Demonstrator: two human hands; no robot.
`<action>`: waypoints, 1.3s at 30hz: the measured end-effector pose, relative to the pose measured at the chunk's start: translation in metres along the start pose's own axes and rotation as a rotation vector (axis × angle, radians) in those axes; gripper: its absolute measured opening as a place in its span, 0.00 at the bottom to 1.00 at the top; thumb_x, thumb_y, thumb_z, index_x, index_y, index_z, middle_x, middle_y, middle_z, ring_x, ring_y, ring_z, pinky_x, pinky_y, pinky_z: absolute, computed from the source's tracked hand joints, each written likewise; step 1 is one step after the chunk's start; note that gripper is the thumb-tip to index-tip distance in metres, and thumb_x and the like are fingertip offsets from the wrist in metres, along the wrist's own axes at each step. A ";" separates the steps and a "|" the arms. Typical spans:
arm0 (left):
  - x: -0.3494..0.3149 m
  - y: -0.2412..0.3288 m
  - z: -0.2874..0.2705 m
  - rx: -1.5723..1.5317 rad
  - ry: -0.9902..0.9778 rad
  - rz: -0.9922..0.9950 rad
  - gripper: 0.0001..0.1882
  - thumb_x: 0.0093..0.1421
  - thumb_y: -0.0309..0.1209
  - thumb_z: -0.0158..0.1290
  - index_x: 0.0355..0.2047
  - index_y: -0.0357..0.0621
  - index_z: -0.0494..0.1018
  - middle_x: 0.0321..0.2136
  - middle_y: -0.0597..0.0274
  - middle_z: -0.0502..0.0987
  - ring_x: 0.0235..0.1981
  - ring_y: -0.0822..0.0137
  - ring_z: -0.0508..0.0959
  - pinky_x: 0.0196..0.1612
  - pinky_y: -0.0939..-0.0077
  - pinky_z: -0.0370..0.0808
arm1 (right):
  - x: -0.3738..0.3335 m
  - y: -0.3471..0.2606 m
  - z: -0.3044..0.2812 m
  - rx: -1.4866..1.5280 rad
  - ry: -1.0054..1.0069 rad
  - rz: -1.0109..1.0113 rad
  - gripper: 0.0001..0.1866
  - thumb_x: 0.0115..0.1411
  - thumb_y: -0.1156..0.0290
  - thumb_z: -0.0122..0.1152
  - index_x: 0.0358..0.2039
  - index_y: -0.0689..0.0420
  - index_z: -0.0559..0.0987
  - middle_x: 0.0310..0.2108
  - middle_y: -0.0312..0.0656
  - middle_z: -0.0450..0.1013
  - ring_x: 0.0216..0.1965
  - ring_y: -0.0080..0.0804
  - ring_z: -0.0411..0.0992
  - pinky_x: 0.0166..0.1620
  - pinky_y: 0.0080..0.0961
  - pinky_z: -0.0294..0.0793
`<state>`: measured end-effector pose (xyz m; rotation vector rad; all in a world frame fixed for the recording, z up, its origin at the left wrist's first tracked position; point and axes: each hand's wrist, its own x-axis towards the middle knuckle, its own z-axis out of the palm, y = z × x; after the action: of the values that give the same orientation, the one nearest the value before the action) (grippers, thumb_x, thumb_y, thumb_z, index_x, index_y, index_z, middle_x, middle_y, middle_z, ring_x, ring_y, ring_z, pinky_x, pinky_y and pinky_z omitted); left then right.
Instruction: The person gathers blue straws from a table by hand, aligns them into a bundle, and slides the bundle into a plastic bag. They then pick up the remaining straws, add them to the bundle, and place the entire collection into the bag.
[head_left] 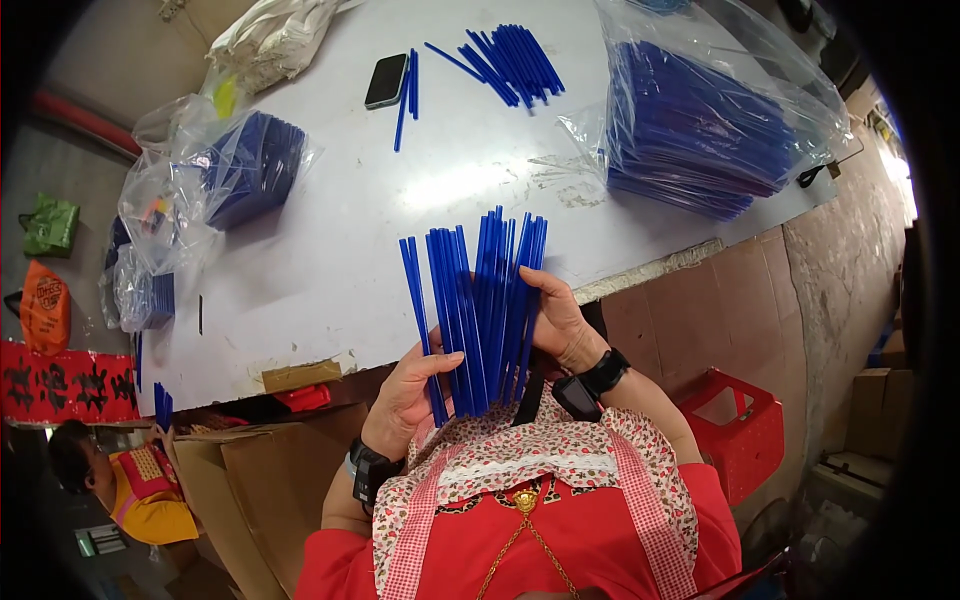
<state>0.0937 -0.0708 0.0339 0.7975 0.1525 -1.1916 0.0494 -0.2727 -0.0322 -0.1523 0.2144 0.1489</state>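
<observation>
A fanned bunch of long, thin blue plastic tubes [468,320] stands up between my two hands, just over the near table edge. My left hand [408,388] grips the lower left part, its thumb lying across the front of the tubes. Around the right side of the same bunch is my right hand [556,318], with the thumb along the outer tubes and most fingers hidden behind. A loose pile of blue tubes [510,65] lies at the far side of the table. A few more tubes [403,105] rest beside a phone [387,81].
The white table [350,240] has a large plastic bag of stacked blue tubes [690,130] at right and smaller bagged bundles [250,170] at left. A red stool [735,430] stands on my right, a cardboard box [270,480] on my left. Another person [140,490] is at lower left.
</observation>
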 end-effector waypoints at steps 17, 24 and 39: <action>-0.001 0.000 -0.001 -0.062 0.004 -0.051 0.24 0.56 0.19 0.51 0.55 0.40 0.65 0.46 0.51 0.75 0.44 0.60 0.79 0.46 0.62 0.79 | 0.001 0.002 -0.006 0.033 0.003 0.029 0.25 0.60 0.63 0.51 0.54 0.66 0.68 0.55 0.56 0.67 0.55 0.48 0.68 0.60 0.46 0.63; 0.009 -0.045 -0.003 0.258 0.215 0.193 0.23 0.57 0.22 0.54 0.53 0.40 0.64 0.42 0.56 0.76 0.38 0.63 0.79 0.42 0.64 0.79 | -0.001 0.028 0.024 -0.263 0.170 -0.041 0.26 0.61 0.63 0.52 0.57 0.64 0.65 0.54 0.53 0.67 0.55 0.45 0.68 0.58 0.40 0.67; -0.003 -0.043 0.004 0.305 0.062 0.020 0.29 0.51 0.28 0.62 0.51 0.39 0.62 0.33 0.59 0.75 0.34 0.65 0.78 0.40 0.70 0.76 | 0.005 0.021 0.049 -0.591 0.082 -0.047 0.33 0.54 0.64 0.65 0.57 0.59 0.62 0.45 0.46 0.71 0.47 0.32 0.71 0.48 0.34 0.74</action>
<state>0.0536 -0.0773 0.0177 1.1011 0.0122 -1.1873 0.0604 -0.2437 0.0112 -0.7516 0.2436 0.1565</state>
